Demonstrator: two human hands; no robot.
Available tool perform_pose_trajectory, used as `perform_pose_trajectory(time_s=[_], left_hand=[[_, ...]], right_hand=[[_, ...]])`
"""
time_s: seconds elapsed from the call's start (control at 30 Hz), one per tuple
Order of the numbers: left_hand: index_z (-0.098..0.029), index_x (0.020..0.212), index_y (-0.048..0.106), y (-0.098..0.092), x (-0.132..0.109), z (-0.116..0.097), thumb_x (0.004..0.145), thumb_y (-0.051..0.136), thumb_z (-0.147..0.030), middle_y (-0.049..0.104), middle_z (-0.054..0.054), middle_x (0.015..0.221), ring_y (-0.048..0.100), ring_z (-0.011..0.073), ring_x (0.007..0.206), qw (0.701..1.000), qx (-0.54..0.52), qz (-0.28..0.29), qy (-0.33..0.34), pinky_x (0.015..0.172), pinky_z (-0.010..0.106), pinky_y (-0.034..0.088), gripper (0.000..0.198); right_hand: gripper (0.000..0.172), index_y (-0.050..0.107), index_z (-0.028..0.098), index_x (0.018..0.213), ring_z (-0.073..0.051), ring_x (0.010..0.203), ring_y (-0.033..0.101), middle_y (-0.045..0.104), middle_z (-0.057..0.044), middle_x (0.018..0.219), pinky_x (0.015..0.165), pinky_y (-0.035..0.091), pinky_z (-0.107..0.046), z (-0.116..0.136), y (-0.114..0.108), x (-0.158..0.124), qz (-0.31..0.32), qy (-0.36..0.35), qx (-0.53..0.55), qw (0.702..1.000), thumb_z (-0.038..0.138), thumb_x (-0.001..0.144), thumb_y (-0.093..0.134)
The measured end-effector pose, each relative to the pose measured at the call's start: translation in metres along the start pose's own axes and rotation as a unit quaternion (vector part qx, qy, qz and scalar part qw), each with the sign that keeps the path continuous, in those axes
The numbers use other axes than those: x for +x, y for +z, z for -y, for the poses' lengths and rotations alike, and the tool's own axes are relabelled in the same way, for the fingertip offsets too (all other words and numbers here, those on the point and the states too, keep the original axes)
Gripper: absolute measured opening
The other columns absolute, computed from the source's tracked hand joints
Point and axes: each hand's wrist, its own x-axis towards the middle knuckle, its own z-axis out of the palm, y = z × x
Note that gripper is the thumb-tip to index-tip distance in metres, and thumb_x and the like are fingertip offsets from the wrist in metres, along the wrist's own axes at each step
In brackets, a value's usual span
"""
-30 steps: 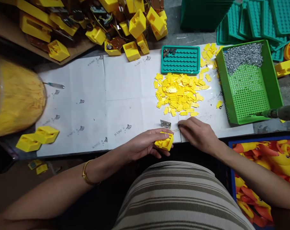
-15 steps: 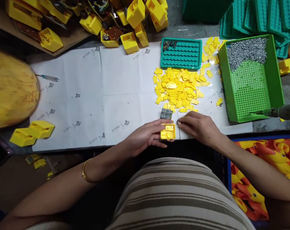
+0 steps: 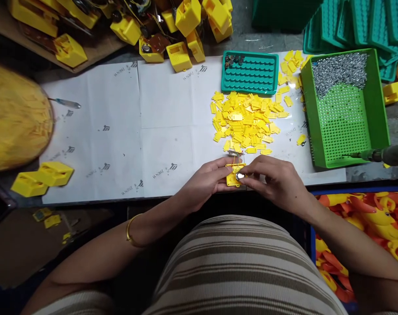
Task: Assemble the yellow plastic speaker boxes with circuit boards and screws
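My left hand (image 3: 209,180) grips a small open yellow plastic housing (image 3: 231,178) by its left side, near the table's front edge. Pinched between the thumb and fingers of my right hand (image 3: 271,177) is a small round silver part with a dark rim, like a mini speaker (image 3: 240,176); it is over the right part of the housing. A small circuit board (image 3: 234,153), seen nearly edge-on, sits just behind the housing, with thin wires running toward it. Beyond the hands lies a heap of small yellow plastic covers (image 3: 246,118).
A green tray (image 3: 249,89) with a few dark round parts stands behind the heap. At right are a green basket (image 3: 345,153) of screws and an electric screwdriver (image 3: 387,155). Yellow housings (image 3: 179,57) crowd the back; a screwdriver (image 3: 67,103) lies left beside a full bag (image 3: 18,122).
My right hand has moved left, bringing the round silver part over the housing. The circuit board has tipped from showing its flat face to nearly edge-on. The housing has shifted slightly right and up.
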Motion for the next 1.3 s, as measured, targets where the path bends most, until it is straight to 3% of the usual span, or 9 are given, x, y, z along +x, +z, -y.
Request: perform_pose_trajectory(time_s=[0.13, 0.27, 0.47, 0.67, 0.73, 0.87, 0.97, 1.1, 1.3], left_hand=[[-0.016, 0.108, 0.065, 0.001, -0.001, 0.002, 0.087, 0.055, -0.018, 0.059, 0.009, 0.128, 0.061, 0.0206, 0.107, 0.999, 0.003, -0.019, 0.033, 0.092, 0.035, 0.052, 0.024], [-0.018, 0.109, 0.064, 0.005, -0.005, 0.002, 0.085, 0.057, -0.02, 0.061, 0.008, 0.125, 0.059, 0.0215, 0.11, 0.998, 0.025, -0.03, 0.047, 0.092, 0.033, 0.051, 0.026], [-0.016, 0.108, 0.065, 0.008, -0.008, -0.002, 0.076, 0.057, -0.011, 0.065, 0.006, 0.117, 0.056, 0.0221, 0.113, 0.99, 0.094, -0.005, 0.106, 0.093, 0.03, 0.046, 0.033], [-0.017, 0.11, 0.061, -0.002, -0.004, 0.001, 0.069, 0.066, -0.011, 0.066, 0.004, 0.099, 0.062, 0.0163, 0.092, 0.994, 0.072, 0.014, 0.081, 0.084, 0.028, 0.046, 0.042], [-0.018, 0.108, 0.06, -0.004, -0.003, 0.002, 0.067, 0.072, -0.013, 0.065, 0.002, 0.096, 0.062, 0.0144, 0.089, 0.994, 0.056, 0.027, 0.092, 0.084, 0.027, 0.046, 0.044], [-0.018, 0.1, 0.059, 0.0, -0.006, 0.0, 0.063, 0.076, -0.011, 0.063, 0.001, 0.092, 0.063, 0.0138, 0.083, 0.994, 0.042, 0.061, 0.084, 0.082, 0.028, 0.047, 0.042], [-0.017, 0.097, 0.058, 0.005, -0.009, -0.001, 0.062, 0.076, -0.012, 0.064, 0.001, 0.084, 0.063, 0.014, 0.077, 0.994, 0.029, 0.095, 0.05, 0.076, 0.028, 0.047, 0.039], [-0.016, 0.1, 0.058, 0.007, -0.013, -0.002, 0.062, 0.075, -0.012, 0.065, 0.002, 0.08, 0.061, 0.0134, 0.071, 0.992, 0.037, 0.113, 0.038, 0.066, 0.025, 0.047, 0.042], [-0.017, 0.094, 0.06, 0.001, -0.011, -0.001, 0.068, 0.074, -0.023, 0.062, 0.0, 0.08, 0.06, 0.0134, 0.072, 0.992, 0.108, 0.06, 0.039, 0.063, 0.025, 0.05, 0.03]], right_hand=[[0.014, 0.069, 0.015, 0.091, -0.016, 0.072, 0.062, 0.066, -0.006, 0.083, 0.061, 0.043, -0.026, 0.007, -0.001, 0.0, 0.038, 0.015, -0.093, 0.995, 0.025, 0.087, 0.061], [0.01, 0.067, 0.018, 0.089, -0.017, 0.075, 0.062, 0.066, -0.005, 0.084, 0.061, 0.04, -0.026, 0.009, 0.0, 0.005, 0.073, 0.053, -0.122, 0.988, 0.025, 0.087, 0.06], [0.011, 0.061, 0.018, 0.074, -0.012, 0.065, 0.056, 0.062, 0.001, 0.072, 0.058, 0.038, -0.023, 0.0, 0.001, 0.011, 0.063, 0.091, -0.023, 0.994, 0.021, 0.078, 0.071], [0.01, 0.067, 0.019, 0.093, -0.012, 0.075, 0.061, 0.067, -0.002, 0.084, 0.067, 0.045, -0.022, 0.002, -0.006, -0.002, 0.055, -0.015, 0.056, 0.997, 0.02, 0.088, 0.058], [0.015, 0.066, 0.019, 0.099, -0.012, 0.079, 0.063, 0.068, -0.003, 0.087, 0.071, 0.048, -0.023, 0.004, -0.009, -0.008, 0.032, -0.031, 0.091, 0.995, 0.017, 0.09, 0.053], [0.021, 0.061, 0.021, 0.106, -0.017, 0.094, 0.062, 0.065, -0.007, 0.101, 0.073, 0.053, -0.027, -0.005, -0.009, -0.006, -0.099, 0.003, 0.072, 0.992, 0.016, 0.088, 0.052], [0.037, 0.051, 0.022, 0.122, -0.022, 0.117, 0.053, 0.054, -0.011, 0.125, 0.085, 0.054, -0.034, -0.014, -0.003, 0.004, -0.079, -0.029, 0.077, 0.994, 0.016, 0.085, 0.053], [0.024, 0.056, 0.019, 0.11, -0.015, 0.091, 0.063, 0.064, -0.005, 0.103, 0.081, 0.054, -0.029, -0.019, 0.004, 0.017, 0.0, -0.045, 0.154, 0.987, 0.016, 0.086, 0.054], [0.004, 0.062, 0.018, 0.084, -0.014, 0.082, 0.061, 0.063, -0.004, 0.087, 0.071, 0.052, -0.026, -0.02, -0.005, 0.018, -0.032, -0.027, 0.222, 0.974, 0.022, 0.082, 0.063]])
